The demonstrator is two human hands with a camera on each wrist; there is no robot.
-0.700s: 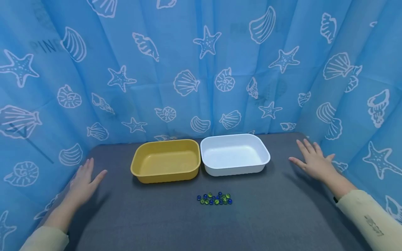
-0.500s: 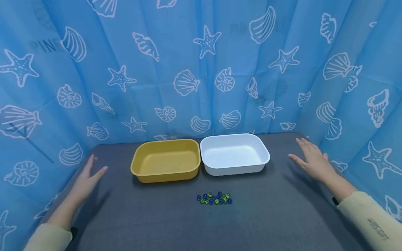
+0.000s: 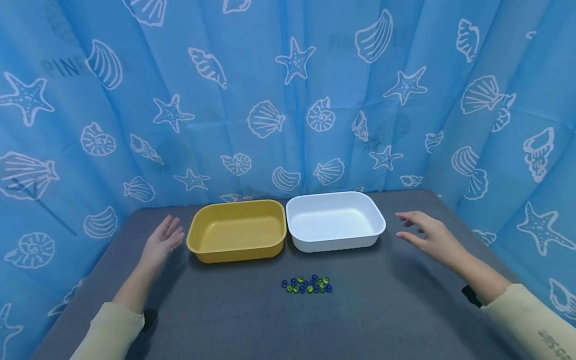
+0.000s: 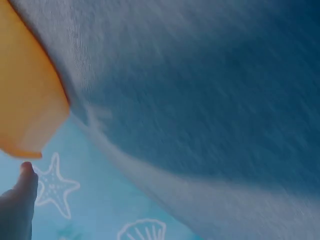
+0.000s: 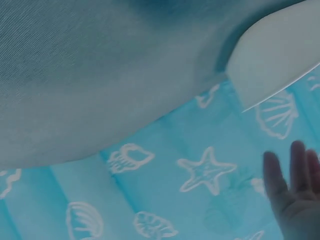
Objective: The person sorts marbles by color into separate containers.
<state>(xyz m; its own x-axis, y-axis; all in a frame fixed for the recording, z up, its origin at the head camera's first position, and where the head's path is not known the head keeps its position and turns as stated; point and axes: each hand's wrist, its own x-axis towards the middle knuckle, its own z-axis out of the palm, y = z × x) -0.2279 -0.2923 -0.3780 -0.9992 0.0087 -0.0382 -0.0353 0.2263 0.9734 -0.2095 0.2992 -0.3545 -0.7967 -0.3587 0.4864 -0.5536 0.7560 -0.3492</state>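
Note:
A yellow tub (image 3: 238,254) and a white tub (image 3: 337,245) stand side by side on the table, their rims nearly touching. In front of them lies a loose cluster of small glass marbles (image 3: 309,289), some blue and some green-yellow. My left hand (image 3: 162,243) is held just left of the yellow tub, fingers loosely bent and holding nothing. Right of the white tub hovers my right hand (image 3: 429,237), thumb apart from the fingers, with nothing in it. In the left wrist view a fingertip (image 4: 26,175) shows below the yellow tub's rim; the rest of that hand is out of frame.
A dark grey cloth (image 3: 252,320) covers the table. Blue curtains (image 3: 270,75) printed with white shells and starfish hang behind it and along both sides, close to the table's edges.
My left hand has moved right, towards the yellow tub. My right hand has moved left, towards the white tub, and its fingers have drawn closer together. Tubs and marbles have not moved.

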